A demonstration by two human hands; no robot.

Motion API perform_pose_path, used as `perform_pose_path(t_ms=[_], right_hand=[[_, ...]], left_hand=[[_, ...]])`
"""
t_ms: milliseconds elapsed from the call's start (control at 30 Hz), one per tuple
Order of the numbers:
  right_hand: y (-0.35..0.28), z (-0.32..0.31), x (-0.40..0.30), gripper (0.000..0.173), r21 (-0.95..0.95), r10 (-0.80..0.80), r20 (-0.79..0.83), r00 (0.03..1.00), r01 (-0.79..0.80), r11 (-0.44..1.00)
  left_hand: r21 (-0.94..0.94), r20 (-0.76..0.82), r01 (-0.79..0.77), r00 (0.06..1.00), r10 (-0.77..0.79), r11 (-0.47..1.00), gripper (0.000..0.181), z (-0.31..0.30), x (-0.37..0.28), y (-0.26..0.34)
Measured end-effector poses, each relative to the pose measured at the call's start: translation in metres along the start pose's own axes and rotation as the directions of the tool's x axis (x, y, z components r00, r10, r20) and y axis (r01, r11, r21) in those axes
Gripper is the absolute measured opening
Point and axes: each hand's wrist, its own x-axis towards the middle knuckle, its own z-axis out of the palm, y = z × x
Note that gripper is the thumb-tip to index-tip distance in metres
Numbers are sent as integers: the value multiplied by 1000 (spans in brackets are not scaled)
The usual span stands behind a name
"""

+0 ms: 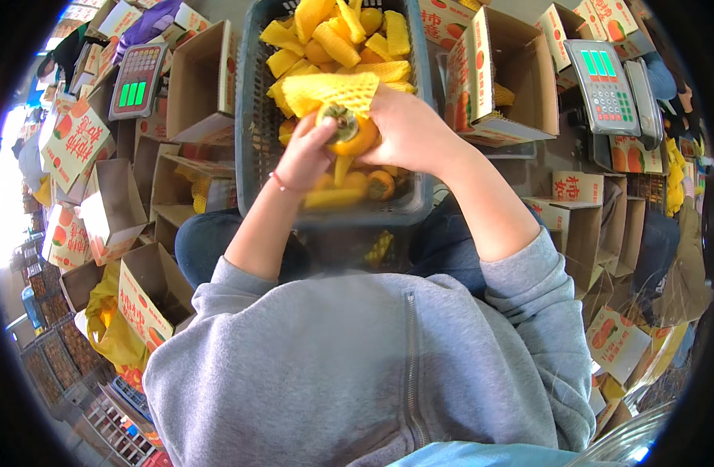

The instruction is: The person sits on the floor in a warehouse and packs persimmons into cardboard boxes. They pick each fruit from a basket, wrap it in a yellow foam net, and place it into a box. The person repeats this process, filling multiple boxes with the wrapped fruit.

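Observation:
My left hand (pixel 308 150) grips an orange persimmon (pixel 360 137), its thumb by the green calyx. On the persimmon's other side is my right hand (pixel 412 131), which also holds a yellow foam net sleeve (pixel 330 92) above the fruit. Whether the fruit is partly inside the sleeve is hard to tell. Both hands are over a blue-grey plastic crate (pixel 247 105). Many yellow foam sleeves (pixel 336 44) lie in it on top of more persimmons (pixel 380 184). The fingertips of my right hand are partly hidden behind the sleeve and fruit.
Open cardboard boxes stand left (pixel 199 76) and right (pixel 523 76) of the crate. Digital scales stand farther out, left (pixel 138 79) and right (pixel 603 87). More printed cartons (pixel 144 298) and a yellow bag (pixel 114 333) lie around. Other people are at the edges of the view.

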Motion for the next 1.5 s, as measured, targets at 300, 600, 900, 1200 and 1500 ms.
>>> perform_pose_path(t_ms=[300,600,900,1200,1500], right_hand=[[-42,8,-5,84,987,12,122,993,-122,108],[1,-26,2,66,-24,215,-481,850,-258,966],[47,-91,-18,52,-582,210,-682,700,-694,423],[7,5,0,41,-115,198,49,979,-191,975],[-15,22,7,36,-129,-133,-339,931,94,987]], left_hand=[[42,171,-149,975,140,988,35,-2,1,52],[946,260,-323,763,592,0,17,84,9,12],[902,-207,121,963,-170,-415,38,-50,52,-87],[414,-267,80,963,37,907,27,2,10,0],[65,17,273,961,-275,960,26,25,3,38]])
